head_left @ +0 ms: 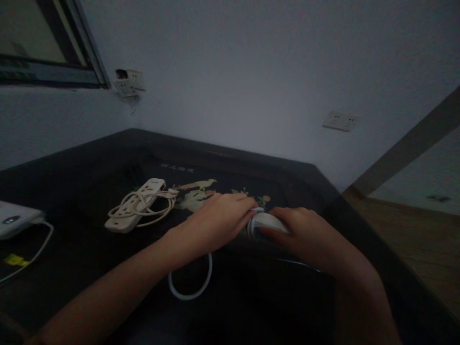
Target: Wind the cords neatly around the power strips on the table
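Over the dark table, my right hand [300,227] grips a white, bar-shaped object [270,221] with rounded edges; its kind is mostly hidden by my fingers. Turns of white cord [252,225] go around its left end. My left hand [228,215] is closed at those turns, its fingers on the cord. A loose loop of the cord [190,298] hangs below my left wrist. To the left lies a white power strip [134,208] with its own cable coiled on top, untouched by either hand.
The black table [89,268] has a raised rim and a bird-and-flower picture [197,191]. At the far left sits a white box-like device [17,220] with a cable [46,239] and yellow tag [16,260]. Wall sockets [340,121] are behind; wooden floor [413,230] lies right.
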A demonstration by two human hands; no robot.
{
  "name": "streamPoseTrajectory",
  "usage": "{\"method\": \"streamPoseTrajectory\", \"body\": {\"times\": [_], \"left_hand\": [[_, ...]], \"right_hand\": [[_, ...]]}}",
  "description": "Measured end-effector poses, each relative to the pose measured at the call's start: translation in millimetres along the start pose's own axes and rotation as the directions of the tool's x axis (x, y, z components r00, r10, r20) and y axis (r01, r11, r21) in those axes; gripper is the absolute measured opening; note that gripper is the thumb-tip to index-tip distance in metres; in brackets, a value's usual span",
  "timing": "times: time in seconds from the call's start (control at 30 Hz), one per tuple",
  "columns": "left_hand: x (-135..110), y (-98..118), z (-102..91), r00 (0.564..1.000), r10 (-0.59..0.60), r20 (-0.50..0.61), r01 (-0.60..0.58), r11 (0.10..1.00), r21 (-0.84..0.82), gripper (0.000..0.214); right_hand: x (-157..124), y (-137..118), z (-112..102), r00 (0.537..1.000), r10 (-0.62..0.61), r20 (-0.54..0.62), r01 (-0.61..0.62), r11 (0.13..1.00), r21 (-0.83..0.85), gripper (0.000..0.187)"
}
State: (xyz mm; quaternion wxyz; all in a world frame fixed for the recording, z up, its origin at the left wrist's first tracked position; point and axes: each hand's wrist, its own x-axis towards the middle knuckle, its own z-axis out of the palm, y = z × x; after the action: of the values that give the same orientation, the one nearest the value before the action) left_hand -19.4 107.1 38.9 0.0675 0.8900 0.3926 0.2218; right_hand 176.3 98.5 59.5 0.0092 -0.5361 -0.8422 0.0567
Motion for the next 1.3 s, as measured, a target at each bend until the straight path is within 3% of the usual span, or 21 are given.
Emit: {"method": "streamPoseTrajectory", "body": {"times": [0.13, 0.23, 0.33, 0.47, 0.57, 0.67, 0.8, 0.93, 1.3], "left_hand": [[2, 4, -1.8, 0.997, -0.061, -0.054, 0.051, 0.985, -0.164, 0.028], [4, 4, -5.8, 0.988, -0.155, -0.001, 0.144, 0.921, -0.362, 0.025], [3, 3, -8.8, 0.964, -0.194, 0.183, 0.267, 0.705, -0.657, 0.022], [2, 6, -5.2, 0.945, -0.062, 0.323, 0.324, 0.342, -0.882, 0.019], [2, 12, 4.0, 0.942, 0.039, 0.333, 0.321, 0.187, -0.928, 0.019], [3, 18, 13.8, 0.945, 0.070, 0.319, 0.310, 0.106, -0.945, 0.021], [4, 22, 19.9, 0.962, 0.082, 0.259, 0.255, 0.060, -0.965, 0.023], [5, 22, 20.0, 0.969, 0.066, 0.237, 0.232, 0.074, -0.970, 0.023], [6, 23, 18.4, 0.991, -0.087, 0.104, 0.121, 0.229, -0.966, 0.019]], "right_hand": [[3, 14, -7, 0.994, 0.070, -0.085, -0.067, 0.997, 0.040, 0.034], [3, 21, -12, 0.984, 0.094, -0.148, -0.077, 0.991, 0.113, 0.034], [0, 23, -16, 0.967, 0.083, -0.242, -0.042, 0.985, 0.167, 0.034], [-4, 24, -19, 0.883, 0.110, -0.457, -0.013, 0.978, 0.210, 0.035], [-6, 25, -20, 0.819, 0.167, -0.549, -0.001, 0.957, 0.290, 0.034], [-9, 22, -22, 0.822, 0.190, -0.537, 0.077, 0.897, 0.435, 0.032], [-13, 17, -24, 0.853, 0.190, -0.486, 0.191, 0.754, 0.629, 0.031], [-13, 17, -22, 0.874, 0.189, -0.448, 0.223, 0.662, 0.716, 0.032], [-18, 16, -21, 0.894, 0.203, -0.400, 0.245, 0.527, 0.814, 0.038]]}}
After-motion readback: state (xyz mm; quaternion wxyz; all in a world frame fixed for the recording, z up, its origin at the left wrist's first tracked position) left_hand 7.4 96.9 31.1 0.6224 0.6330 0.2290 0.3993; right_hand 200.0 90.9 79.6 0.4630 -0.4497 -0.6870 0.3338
